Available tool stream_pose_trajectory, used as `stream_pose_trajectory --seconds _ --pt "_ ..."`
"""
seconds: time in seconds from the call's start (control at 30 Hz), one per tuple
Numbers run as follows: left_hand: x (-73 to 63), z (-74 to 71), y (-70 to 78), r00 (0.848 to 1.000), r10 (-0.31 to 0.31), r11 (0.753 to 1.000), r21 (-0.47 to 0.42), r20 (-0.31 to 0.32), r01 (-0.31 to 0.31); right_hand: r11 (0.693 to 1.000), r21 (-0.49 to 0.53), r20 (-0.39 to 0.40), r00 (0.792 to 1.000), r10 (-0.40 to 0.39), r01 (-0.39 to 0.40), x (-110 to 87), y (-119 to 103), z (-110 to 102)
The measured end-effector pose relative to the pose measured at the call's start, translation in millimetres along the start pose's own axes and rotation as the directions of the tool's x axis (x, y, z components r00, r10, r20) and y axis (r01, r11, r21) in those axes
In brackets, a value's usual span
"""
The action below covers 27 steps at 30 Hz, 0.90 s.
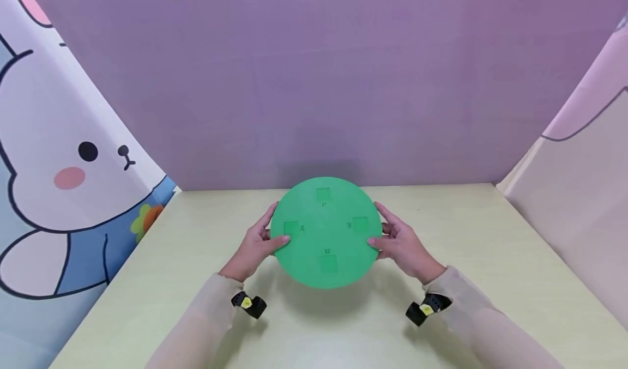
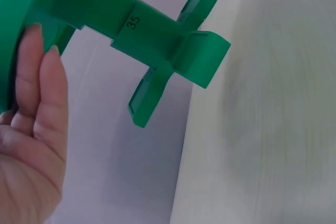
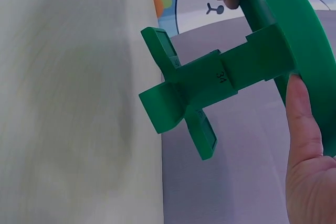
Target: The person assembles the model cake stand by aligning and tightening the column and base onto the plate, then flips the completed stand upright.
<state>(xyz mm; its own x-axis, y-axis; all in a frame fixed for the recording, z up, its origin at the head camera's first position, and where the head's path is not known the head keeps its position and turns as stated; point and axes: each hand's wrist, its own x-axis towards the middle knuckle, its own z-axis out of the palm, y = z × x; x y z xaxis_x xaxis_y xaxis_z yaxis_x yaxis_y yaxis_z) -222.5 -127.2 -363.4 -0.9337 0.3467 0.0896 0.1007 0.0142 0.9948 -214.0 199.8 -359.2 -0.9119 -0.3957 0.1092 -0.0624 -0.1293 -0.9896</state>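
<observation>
Both hands hold a green pedestal table model by its round top, which faces up toward the head view. Four-sided recesses with small printed numbers mark that top. My left hand grips the left edge, thumb on top and fingers beneath. Opposite it, my right hand grips the right edge the same way. From below, the left wrist view shows the square column, numbered 35, with splayed curved feet. The right wrist view shows the column from its side numbered 34. The model appears raised, its shadow lying beneath.
A pale tabletop spreads under the hands. Behind it rises a purple backdrop. A cartoon-printed panel stands at the left, and another printed panel at the right. Each wrist wears a black strap with a small device.
</observation>
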Motion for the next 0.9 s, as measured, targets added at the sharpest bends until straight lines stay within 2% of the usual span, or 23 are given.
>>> stream_pose_trajectory --seconds 0.17,0.47,0.9 --pt "0.2 -0.8 -0.5 1.0 -0.03 0.999 -0.029 -0.005 0.03 1.0 0.015 -0.002 1.0 0.018 -0.018 1.9 0.6 1.3" --pt "3.4 -0.7 -0.6 0.997 -0.073 0.986 -0.15 -0.003 0.072 0.998 0.06 0.007 1.0 0.022 -0.022 5.1 3.7 0.6" --pt "1.1 -4.7 -3.2 0.995 -0.096 0.97 -0.224 0.019 0.098 0.991 0.126 0.01 0.999 0.051 -0.052 9.2 4.2 3.9"
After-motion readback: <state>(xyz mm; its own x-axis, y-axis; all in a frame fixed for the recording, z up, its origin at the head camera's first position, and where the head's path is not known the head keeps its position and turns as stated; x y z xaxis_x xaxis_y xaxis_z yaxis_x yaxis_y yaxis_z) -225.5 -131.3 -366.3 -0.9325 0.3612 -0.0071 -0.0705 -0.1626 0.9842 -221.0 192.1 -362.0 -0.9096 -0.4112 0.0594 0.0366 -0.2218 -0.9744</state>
